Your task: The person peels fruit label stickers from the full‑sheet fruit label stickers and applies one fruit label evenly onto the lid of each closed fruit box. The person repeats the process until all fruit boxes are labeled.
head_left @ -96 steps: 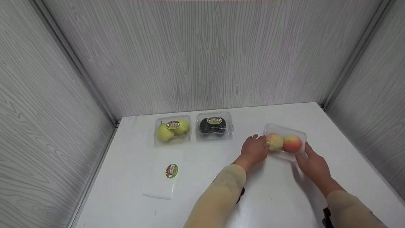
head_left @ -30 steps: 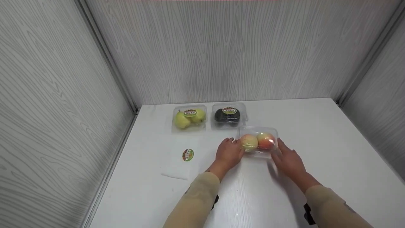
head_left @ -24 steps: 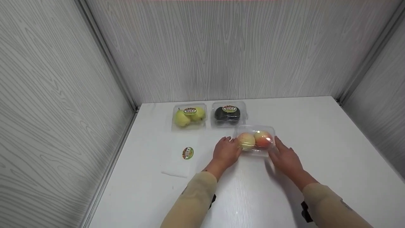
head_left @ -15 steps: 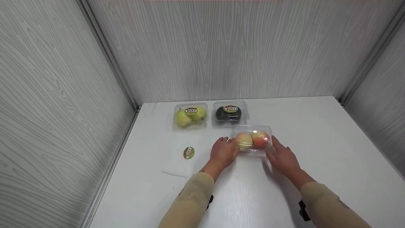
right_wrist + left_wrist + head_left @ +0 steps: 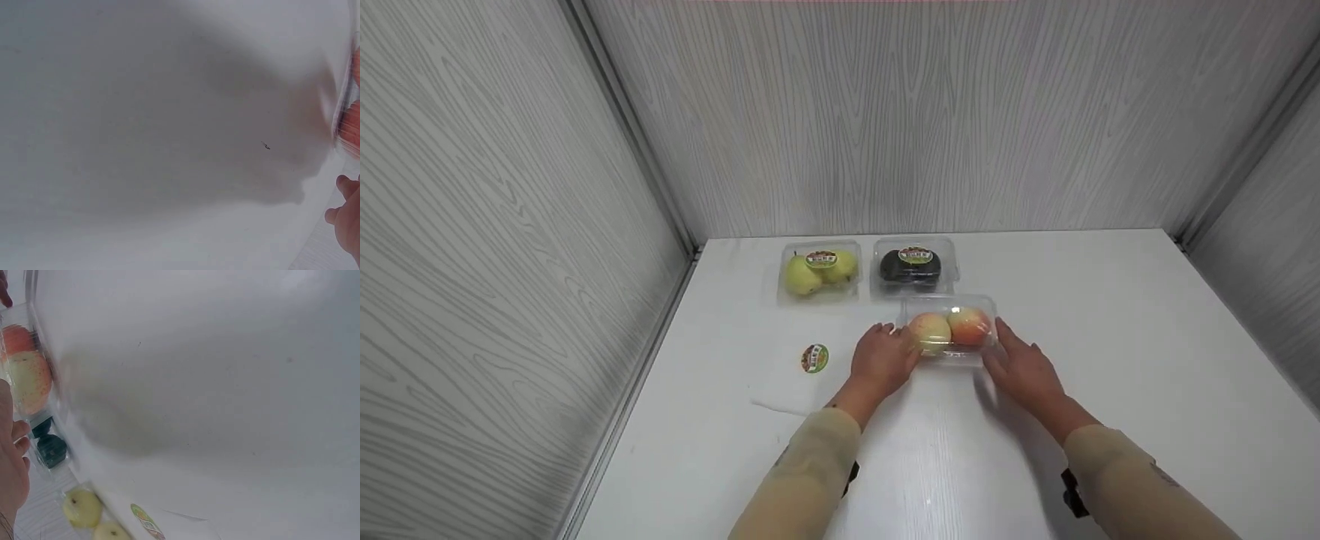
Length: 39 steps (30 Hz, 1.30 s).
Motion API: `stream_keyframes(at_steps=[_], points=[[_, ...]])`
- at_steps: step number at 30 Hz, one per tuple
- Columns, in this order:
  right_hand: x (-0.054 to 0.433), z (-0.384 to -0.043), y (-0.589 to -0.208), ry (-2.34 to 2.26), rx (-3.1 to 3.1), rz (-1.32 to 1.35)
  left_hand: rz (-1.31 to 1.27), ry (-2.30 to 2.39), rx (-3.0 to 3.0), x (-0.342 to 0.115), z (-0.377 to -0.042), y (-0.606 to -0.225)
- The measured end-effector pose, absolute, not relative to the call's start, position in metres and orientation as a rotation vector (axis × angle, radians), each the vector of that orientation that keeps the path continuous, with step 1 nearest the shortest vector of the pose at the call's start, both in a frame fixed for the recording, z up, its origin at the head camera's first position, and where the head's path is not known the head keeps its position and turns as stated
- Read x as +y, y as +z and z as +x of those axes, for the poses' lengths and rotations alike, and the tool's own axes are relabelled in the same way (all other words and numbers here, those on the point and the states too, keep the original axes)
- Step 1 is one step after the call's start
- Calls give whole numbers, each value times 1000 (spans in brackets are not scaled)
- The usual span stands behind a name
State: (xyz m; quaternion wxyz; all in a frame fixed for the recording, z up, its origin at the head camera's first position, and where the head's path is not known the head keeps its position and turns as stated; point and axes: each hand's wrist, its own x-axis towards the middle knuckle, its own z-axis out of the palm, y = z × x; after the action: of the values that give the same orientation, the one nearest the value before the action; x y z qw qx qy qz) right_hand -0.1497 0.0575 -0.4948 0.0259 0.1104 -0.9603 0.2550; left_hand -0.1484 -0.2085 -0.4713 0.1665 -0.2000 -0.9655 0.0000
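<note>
Grey walls [image 5: 885,120] with wood pattern stand behind and beside a white table [image 5: 1117,315]. Left hand [image 5: 883,361] and right hand [image 5: 1024,375] grip the peach box [image 5: 954,360] at its opposite sides, so it is between them; two peaches [image 5: 930,333] are inside. These look pale yellow and red, shining under clear plastic. Farther back, the pear box [image 5: 840,295] contains pears [image 5: 803,277], another box [image 5: 949,262] dark fruit [image 5: 910,272]. Left of the left hand lies a label [image 5: 814,358].
</note>
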Motion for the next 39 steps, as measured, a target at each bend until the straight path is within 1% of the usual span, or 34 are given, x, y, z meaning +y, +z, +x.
stream_keyframes(at_steps=[23,39], points=[[47,-159,-500,796,-2916,419,-546,-65,-2692,-223,-149,-475],[46,-161,-502,813,-2903,446,-533,-126,-2619,-224,-147,-479]])
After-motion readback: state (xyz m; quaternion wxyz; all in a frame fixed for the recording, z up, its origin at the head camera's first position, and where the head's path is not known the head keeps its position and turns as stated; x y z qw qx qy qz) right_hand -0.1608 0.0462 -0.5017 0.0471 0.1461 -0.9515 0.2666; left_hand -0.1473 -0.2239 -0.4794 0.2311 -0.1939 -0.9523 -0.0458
